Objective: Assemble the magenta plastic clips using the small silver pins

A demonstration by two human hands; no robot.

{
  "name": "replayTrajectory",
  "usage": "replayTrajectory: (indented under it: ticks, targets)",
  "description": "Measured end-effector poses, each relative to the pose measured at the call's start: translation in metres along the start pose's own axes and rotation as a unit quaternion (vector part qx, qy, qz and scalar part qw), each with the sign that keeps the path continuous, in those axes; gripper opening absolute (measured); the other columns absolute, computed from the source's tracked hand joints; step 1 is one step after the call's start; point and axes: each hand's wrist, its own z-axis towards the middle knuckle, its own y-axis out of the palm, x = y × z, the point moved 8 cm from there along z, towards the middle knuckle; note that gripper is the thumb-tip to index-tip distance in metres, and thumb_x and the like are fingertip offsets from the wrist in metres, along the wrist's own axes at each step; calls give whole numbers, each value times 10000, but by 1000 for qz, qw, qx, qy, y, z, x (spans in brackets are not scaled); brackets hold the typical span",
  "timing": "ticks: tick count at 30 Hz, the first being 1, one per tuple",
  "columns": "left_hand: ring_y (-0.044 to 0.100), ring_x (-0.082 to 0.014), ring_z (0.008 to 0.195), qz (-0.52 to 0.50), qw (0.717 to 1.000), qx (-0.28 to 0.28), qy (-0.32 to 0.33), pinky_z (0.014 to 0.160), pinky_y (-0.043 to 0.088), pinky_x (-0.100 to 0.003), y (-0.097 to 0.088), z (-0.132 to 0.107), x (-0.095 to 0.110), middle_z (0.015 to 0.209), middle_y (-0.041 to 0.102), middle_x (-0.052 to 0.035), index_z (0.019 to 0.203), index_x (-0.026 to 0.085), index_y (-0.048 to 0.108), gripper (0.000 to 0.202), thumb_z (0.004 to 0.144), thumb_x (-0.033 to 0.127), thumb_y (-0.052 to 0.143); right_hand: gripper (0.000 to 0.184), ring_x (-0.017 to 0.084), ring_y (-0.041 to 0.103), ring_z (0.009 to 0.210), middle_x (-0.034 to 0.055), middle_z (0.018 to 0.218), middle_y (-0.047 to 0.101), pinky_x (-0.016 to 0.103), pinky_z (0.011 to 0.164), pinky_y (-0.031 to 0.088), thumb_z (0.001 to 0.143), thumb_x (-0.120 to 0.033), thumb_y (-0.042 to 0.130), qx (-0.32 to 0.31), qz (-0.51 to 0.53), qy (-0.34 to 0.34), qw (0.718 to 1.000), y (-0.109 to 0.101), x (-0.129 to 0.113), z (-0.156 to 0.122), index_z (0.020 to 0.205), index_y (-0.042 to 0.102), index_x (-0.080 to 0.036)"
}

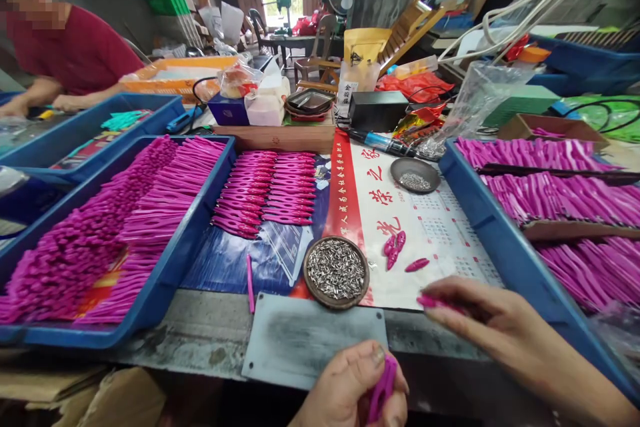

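My left hand [345,384] is closed at the front edge of a grey metal plate [300,334], pinching a slim magenta plastic piece [382,390]. Out to the right, my right hand [485,320] grips a small magenta plastic part [428,302] between thumb and fingers, partly hidden by them. Just beyond it on the paper lie a few small oval magenta parts [395,248]. A round bowl of small metal pins [336,270] sits behind the plate. One loose magenta strip [251,284] rests left of the plate.
Blue trays with magenta pieces flank me, a left tray [120,330] and a right tray [480,234]. Assembled magenta pieces [270,190] lie in two columns. A smaller dish [433,180] holds metal bits, near a blue pen-like tool [383,142]. A co-worker [80,47] sits at far left.
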Motion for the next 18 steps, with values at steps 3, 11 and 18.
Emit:
replayTrajectory:
  ticks: [3, 11, 18]
  targets:
    - [258, -37, 296, 1, 1000, -11, -4, 317, 209, -160, 4, 1, 0, 466, 492, 46, 810, 157, 618, 301, 902, 436, 554, 200, 230, 653, 741, 54, 794, 720, 299, 662, 510, 805, -441, 742, -107, 162, 24, 981, 33, -9, -17, 829, 768, -244]
    - [268, -38, 297, -39, 999, -10, -21, 321, 237, -169, -1, 3, -13, 505, 511, 36, 844, 149, 626, 266, 928, 380, 523, 300, 87, 495, 481, -43, 599, 538, 196, 474, 386, 760, -364, 826, -198, 558, 174, 787, 101, 9, -29, 813, 580, -201]
    - [249, -35, 301, -48, 998, 10, -38, 317, 212, -163, -2, 2, -13, 507, 500, 46, 848, 157, 621, 286, 891, 438, 585, 384, 17, 228, 405, -66, 528, 421, 128, 351, 132, 830, -520, 730, -142, 486, 181, 843, 94, 6, -16, 786, 676, -142]
